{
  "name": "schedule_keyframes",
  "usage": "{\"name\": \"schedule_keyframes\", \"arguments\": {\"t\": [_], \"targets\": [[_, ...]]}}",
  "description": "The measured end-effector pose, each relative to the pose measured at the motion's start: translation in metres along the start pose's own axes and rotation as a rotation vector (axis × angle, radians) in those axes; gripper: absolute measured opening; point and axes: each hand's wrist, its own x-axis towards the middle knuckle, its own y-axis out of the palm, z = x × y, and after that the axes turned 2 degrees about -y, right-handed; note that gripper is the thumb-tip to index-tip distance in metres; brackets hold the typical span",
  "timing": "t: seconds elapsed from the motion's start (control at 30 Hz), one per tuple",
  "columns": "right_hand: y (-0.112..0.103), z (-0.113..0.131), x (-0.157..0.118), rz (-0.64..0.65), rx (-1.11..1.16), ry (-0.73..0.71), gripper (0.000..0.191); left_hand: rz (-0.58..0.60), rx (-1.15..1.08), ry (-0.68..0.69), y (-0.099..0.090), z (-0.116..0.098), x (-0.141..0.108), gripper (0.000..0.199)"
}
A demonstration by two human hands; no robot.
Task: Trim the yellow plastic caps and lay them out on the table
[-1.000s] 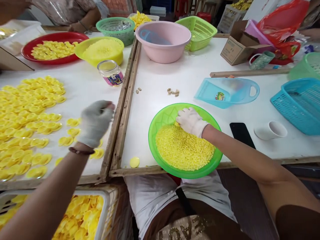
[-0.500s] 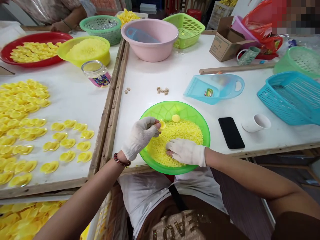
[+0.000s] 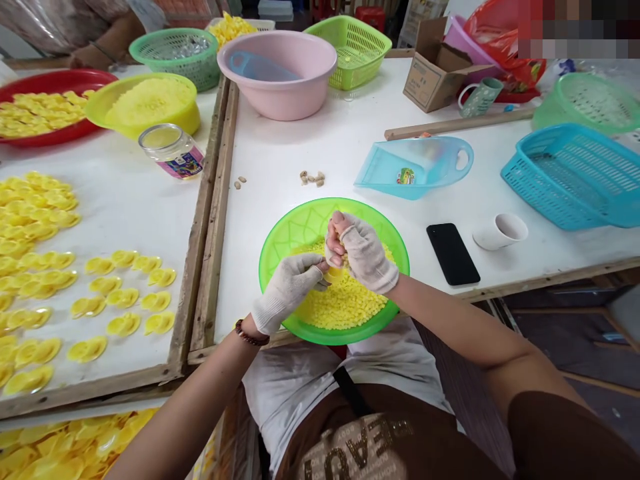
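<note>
A shallow green bowl (image 3: 280,233) on the table's front edge holds a bed of small yellow pellets (image 3: 335,307). Over it my left hand (image 3: 294,287), in a white fingerless glove, pinches a small round yellow plastic piece (image 3: 335,272), which my fingers partly cover. My right hand (image 3: 365,250), gloved likewise, is curled into a fist just above and beside that piece. A few yellow pellets show at its lower edge; the rest of what it grips is hidden inside the fingers.
Left, beyond a wooden strip (image 3: 213,227), lie rows of yellow plastic pieces (image 3: 123,297). A jar (image 3: 175,153), a yellow bowl (image 3: 193,113) and a pink basin (image 3: 285,97) stand farther back. On the right are a blue scoop (image 3: 385,177), a phone (image 3: 453,253), a cup (image 3: 500,233) and a blue basket (image 3: 550,190).
My right hand has come up out of the pellets, closed, to beside my left hand. My left hand has lowered slightly with the yellow piece. The whole view has shifted a little.
</note>
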Motion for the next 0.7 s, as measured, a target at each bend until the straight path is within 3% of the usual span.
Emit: {"name": "schedule_keyframes", "arguments": {"t": [0.23, 0.43, 0.53, 0.63, 0.7], "targets": [[0.0, -0.002, 0.005, -0.041, 0.053, -0.002, 0.05, 0.002, -0.037, -0.029, -0.001, -0.001, -0.004, 0.031], [-0.025, 0.006, -0.007, -0.037, -0.118, 0.003, 0.046, -0.035, -0.141, -0.051, 0.001, 0.0, -0.002, 0.033], [-0.047, 0.009, -0.021, 0.049, -0.482, -0.015, 0.039, -0.112, -0.231, -0.053, 0.003, -0.001, -0.005, 0.037], [-0.063, 0.01, -0.033, 0.345, -1.103, -0.075, 0.022, -0.222, -0.218, 0.02, -0.002, -0.008, -0.011, 0.035], [-0.069, 0.009, -0.037, 0.503, -1.406, -0.155, 0.012, -0.315, -0.106, 0.104, -0.015, -0.016, -0.013, 0.029]]}}
